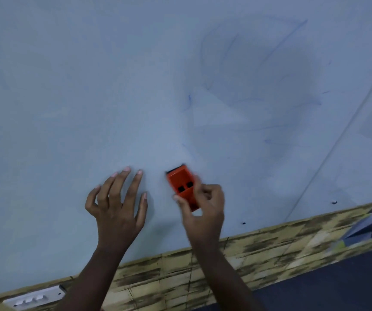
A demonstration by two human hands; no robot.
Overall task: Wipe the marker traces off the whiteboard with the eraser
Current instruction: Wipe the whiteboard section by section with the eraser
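Right hand clamped around small orange plastic eraser, dark felt edge tilted up against pale blue-grey whiteboard, probably angled for an upward stroke. Left hand spread, fingertips touching board beside eraser, likely bracing for balance. Faint blue marker traces above and right, not yet wiped. Brick-patterned wall panel below, white switch plate lower left.
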